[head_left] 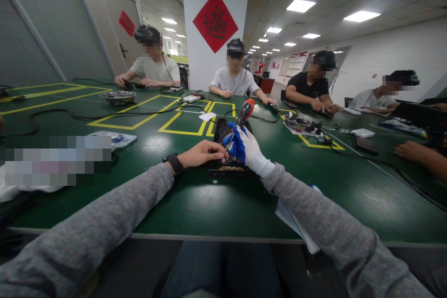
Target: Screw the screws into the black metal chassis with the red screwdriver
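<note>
A screwdriver (pixel 246 111) with a red and black handle slants down toward me, its handle pointing up and away. My right hand (pixel 246 146), in a white and blue glove, is closed around it near the shaft. Bare and with a black watch on the wrist, my left hand (pixel 202 152) has its thumb and fingertips pinched together beside the tip of the shaft. What they pinch is too small to make out. Both hands are over a black box-like device (pixel 213 167) lying on the table, and they hide much of its inside.
The green table (pixel 157 209) carries yellow tape outlines. Metal bowls (pixel 118 97) stand left and right, with black cables (pixel 70 112) across the top. A plastic packet (pixel 122 139) lies left, a white cloth (pixel 296 223) at the front edge under my right forearm. Several people sit around the table.
</note>
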A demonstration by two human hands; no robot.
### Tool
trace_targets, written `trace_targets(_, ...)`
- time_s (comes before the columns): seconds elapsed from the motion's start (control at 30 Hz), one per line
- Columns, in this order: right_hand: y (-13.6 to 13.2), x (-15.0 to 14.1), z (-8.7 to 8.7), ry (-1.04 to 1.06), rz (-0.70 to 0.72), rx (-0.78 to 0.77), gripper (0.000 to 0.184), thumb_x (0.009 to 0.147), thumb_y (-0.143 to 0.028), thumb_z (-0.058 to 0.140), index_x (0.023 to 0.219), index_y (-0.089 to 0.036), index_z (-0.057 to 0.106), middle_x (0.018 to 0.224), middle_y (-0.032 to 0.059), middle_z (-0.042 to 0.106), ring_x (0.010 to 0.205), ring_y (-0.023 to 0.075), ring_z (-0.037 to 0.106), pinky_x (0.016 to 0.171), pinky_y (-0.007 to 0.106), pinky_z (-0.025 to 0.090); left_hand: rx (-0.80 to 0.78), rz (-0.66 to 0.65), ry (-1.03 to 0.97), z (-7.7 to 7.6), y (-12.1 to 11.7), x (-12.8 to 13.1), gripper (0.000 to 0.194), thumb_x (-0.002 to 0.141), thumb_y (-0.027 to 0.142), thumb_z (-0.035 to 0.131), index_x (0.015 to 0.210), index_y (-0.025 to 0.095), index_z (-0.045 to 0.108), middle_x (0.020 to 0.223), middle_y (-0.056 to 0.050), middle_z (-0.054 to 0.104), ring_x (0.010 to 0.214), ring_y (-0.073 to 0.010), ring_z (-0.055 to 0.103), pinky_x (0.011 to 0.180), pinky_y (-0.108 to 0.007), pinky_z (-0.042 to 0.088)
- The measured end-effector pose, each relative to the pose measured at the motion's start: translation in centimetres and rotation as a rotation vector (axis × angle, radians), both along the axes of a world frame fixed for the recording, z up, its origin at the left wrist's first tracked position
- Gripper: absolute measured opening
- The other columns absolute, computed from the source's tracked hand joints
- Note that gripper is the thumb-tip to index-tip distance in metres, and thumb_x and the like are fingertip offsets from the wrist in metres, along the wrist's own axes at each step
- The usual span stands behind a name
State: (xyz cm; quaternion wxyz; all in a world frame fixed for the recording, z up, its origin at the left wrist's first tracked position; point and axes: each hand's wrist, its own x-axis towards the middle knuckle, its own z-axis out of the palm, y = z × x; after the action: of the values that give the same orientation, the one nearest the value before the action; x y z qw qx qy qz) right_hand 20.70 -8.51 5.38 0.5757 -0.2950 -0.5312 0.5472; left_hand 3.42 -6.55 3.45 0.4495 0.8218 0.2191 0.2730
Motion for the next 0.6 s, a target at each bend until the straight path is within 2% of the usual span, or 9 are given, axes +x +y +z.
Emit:
trace_targets(0.23,-0.15,-0.08,0.12,-0.022,-0.005,0.031,0.046,0.077,-0.051,0.053,0.112,-0.021,0.052,0.059,-0.0037,0.059,0.04,0.0065,0.05,0.038,0.017,0.041,0.088,0.095,-0.014,0.0,0.04,0.22,0.028,0.071,0.037,0.066,0.079,0.01,0.061,0.077,-0.004,0.063,0.072,-0.0125,0.056,0.072,-0.027,0.045)
trace_targets(0.43,-0.08,-0.06,0.08,-0.004,0.03,0.012,0.044,0.078,-0.05,0.051,0.112,-0.021,0.052,0.059,-0.0035,0.059,0.04,0.0081,0.052,0.038,0.019,0.042,0.008,0.011,-0.014,-0.02,0.06,-0.03,0.031,0.077,0.038,0.059,0.09,0.009,0.063,0.084,-0.009,0.066,0.078,-0.0148,0.06,0.075,-0.028,0.046)
trace_targets(0.6,-0.21,-0.01,0.08,0.004,0.002,0.075,0.041,0.078,-0.048,0.051,0.109,-0.021,0.053,0.061,-0.004,0.059,0.04,0.0063,0.049,0.037,0.017,0.04,0.053,0.097,-0.019,-0.02,-0.17,0.42,0.03,0.07,0.036,0.067,0.084,0.01,0.06,0.075,-0.002,0.061,0.069,-0.0105,0.055,0.067,-0.023,0.044)
